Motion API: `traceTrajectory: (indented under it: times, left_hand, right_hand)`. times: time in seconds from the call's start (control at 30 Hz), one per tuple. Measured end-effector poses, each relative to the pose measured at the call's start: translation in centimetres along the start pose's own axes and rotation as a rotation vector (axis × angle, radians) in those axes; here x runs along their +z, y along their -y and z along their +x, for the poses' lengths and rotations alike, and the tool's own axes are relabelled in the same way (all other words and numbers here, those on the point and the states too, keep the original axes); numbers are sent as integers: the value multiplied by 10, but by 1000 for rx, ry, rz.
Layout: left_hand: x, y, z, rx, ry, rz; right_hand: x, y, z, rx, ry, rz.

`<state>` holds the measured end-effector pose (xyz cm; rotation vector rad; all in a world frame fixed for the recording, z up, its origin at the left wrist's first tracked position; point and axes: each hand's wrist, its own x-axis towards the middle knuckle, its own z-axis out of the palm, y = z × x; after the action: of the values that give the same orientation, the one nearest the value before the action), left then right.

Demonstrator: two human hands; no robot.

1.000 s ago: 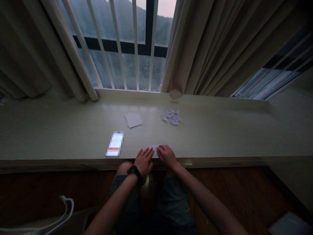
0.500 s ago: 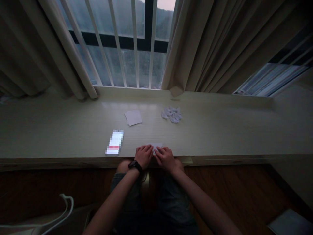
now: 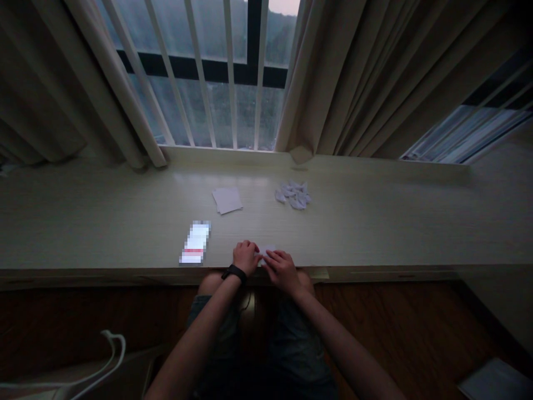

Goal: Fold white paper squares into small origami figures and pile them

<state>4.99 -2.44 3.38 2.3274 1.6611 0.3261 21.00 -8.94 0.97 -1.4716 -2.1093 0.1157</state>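
A small sheet of white paper [image 3: 267, 248] lies at the front edge of the pale desk, partly covered by my fingers. My left hand [image 3: 245, 258], with a black band on the wrist, has its fingers curled and pinches the left side of the paper. From the other side, my right hand [image 3: 283, 269] grips the paper's near right part between thumb and fingers. Further back sits a short stack of square white paper sheets [image 3: 227, 200]. To its right is a loose heap of small folded paper pieces [image 3: 295, 195].
A phone with a lit, blurred screen [image 3: 195, 242] lies left of my hands on the desk [image 3: 375, 222]. Behind the desk are a barred window [image 3: 208, 100] and long curtains [image 3: 350, 78]. A white cable or hanger-like thing [image 3: 116, 347] shows at lower left.
My left hand has lifted slightly and curled, its fingers drawing in at the paper's left side. My right hand stays nearly in place.
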Motion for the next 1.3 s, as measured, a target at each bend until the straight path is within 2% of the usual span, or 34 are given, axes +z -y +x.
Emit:
traceTrajectory:
  times: [0.53,0.83,1.13,1.3]
  left_hand:
    - [-15,-1,5,-14,163,69]
    - [-17,-5,5,-44,179,104]
    - [-15,-8,14,-87,268,95]
    - [-16,-9,13,-127,240,115]
  right_hand:
    - [-2,-2,-2,-25,32,37]
    - [-6,1,-3,-39,45,26]
    - [-7,3,-2,-51,48,0]
    - [-8,3,-1,-68,53,-21]
